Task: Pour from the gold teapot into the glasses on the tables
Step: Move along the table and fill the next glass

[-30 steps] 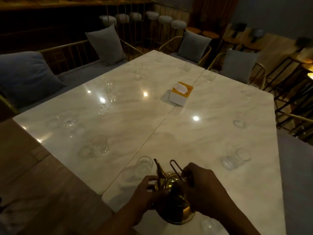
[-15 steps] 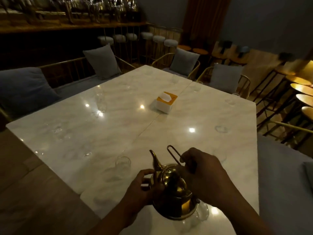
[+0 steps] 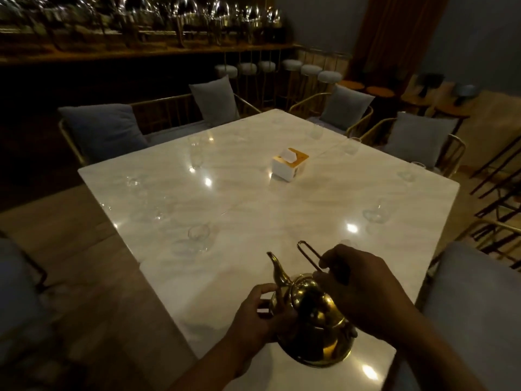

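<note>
The gold teapot [image 3: 313, 325] is at the near edge of the white marble tables [image 3: 253, 215], spout pointing away and to the left. My right hand [image 3: 358, 289] grips its thin wire handle from above. My left hand [image 3: 259, 314] steadies the pot's body at the base of the spout. A clear glass [image 3: 198, 235] stands ahead and to the left of the spout. Another glass [image 3: 376, 213] stands to the right, and several more line the far edges, faint in the dim light.
A white and orange tissue box [image 3: 290, 163] sits mid-table. Chairs with grey cushions [image 3: 420, 139] ring the far and left sides, and a grey seat [image 3: 476, 300] is at my right. Bar stools [image 3: 310, 70] and a counter stand behind. Wood floor lies to the left.
My view has pulled back and tilted up, showing more of the room. The teapot stays in both hands, and the nearest glass now sits farther ahead of the spout.
</note>
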The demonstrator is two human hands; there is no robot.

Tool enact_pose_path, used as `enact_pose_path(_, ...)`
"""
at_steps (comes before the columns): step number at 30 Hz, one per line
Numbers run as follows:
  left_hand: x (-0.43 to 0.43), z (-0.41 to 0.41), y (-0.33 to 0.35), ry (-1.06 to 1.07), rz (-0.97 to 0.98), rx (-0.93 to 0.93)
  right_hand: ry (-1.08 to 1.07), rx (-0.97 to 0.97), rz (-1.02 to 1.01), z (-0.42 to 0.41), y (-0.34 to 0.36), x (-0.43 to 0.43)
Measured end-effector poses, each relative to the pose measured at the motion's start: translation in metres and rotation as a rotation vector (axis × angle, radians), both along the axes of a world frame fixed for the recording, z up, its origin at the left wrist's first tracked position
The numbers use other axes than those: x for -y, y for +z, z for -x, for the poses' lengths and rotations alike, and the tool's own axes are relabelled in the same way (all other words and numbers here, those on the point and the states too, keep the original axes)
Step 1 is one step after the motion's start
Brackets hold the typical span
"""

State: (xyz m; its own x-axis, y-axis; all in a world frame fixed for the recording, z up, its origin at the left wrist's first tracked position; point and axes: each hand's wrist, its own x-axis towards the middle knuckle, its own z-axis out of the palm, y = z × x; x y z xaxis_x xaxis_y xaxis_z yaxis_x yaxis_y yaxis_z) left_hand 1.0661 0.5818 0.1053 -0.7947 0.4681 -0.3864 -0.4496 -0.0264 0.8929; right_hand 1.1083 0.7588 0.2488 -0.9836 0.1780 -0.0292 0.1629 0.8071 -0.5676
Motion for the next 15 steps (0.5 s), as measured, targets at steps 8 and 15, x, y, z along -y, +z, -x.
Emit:
enact_pose_path(8, -0.023, -0.031, -0.019, 0.024, 0.037, -0.011, 0.025, 0.095, 0.005, -0.03, -0.012, -0.024)
enact_pose_path(15, -0.033, -0.037, -0.042, 0.012, 0.096, 0.031, 0.033, 0.125, -0.009, -0.035, -0.032, -0.032)
